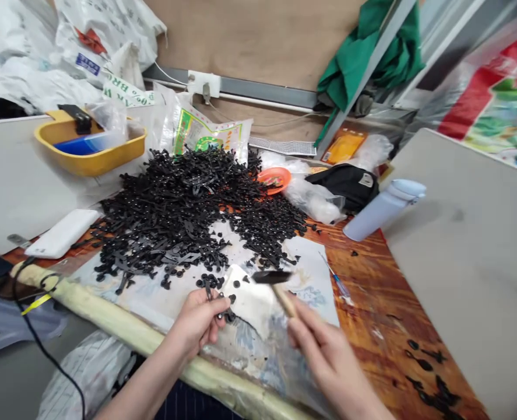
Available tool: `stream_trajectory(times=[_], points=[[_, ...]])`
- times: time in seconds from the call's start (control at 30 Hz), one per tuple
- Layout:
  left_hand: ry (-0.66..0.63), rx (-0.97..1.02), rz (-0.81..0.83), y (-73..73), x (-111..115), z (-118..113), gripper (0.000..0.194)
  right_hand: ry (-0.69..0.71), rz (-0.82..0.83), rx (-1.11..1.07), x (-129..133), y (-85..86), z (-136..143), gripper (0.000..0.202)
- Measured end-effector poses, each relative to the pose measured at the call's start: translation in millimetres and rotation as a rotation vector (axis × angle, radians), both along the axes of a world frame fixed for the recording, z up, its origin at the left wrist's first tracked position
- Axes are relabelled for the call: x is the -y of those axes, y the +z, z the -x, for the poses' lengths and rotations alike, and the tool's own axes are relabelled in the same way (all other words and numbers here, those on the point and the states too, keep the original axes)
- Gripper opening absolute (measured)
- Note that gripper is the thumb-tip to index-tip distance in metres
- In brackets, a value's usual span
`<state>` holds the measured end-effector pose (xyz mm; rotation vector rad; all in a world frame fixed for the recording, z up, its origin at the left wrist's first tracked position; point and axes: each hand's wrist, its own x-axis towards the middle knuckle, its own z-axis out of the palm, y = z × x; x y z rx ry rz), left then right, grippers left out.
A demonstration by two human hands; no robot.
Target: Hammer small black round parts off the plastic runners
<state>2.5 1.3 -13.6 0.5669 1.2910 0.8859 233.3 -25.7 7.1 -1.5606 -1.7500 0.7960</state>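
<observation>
My left hand (pixel 203 321) is closed, pinching a small black part (pixel 208 290) between thumb and fingers near the table's front edge. The part's exact kind is too small to make out. My right hand (pixel 317 344) grips the wooden handle of a hammer (pixel 280 286). Its dark head hovers over a pale block (pixel 252 300), to the right of my left hand. A few small black discs lie on and around that block. Behind my hands spreads a large heap of small black parts (pixel 166 204).
A yellow basket (pixel 90 166) is at the back left, above a white power bank (pixel 63 233). An orange dish (pixel 280 172) sits behind the heap. To the right are a pale blue bottle (pixel 383 210), a thin screwdriver-like tool (pixel 339 283) and loose black parts (pixel 437 391).
</observation>
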Motion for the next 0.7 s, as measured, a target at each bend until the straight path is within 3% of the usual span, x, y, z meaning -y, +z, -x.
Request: stream_trajectory(times=[0.13, 0.43, 0.6, 0.7], points=[[-0.044, -0.079, 0.037, -5.4, -12.1, -10.4, 0.028, 0.197, 0.092, 0.106, 1.5, 7.1, 21.0, 0.045], [-0.044, -0.118, 0.096, 0.7, -13.9, -6.9, 0.027, 0.252, 0.107, 0.208, -2.0, 2.5, 23.8, 0.043], [-0.057, -0.107, 0.091, -4.8, -14.4, -6.9, 0.028, 0.201, 0.007, 0.160, 2.5, -2.4, 27.2, 0.046], [-0.061, -0.089, 0.066, -8.0, -13.0, -10.3, 0.028, 0.225, 0.053, 0.200, -0.3, -11.8, 30.4, 0.045]])
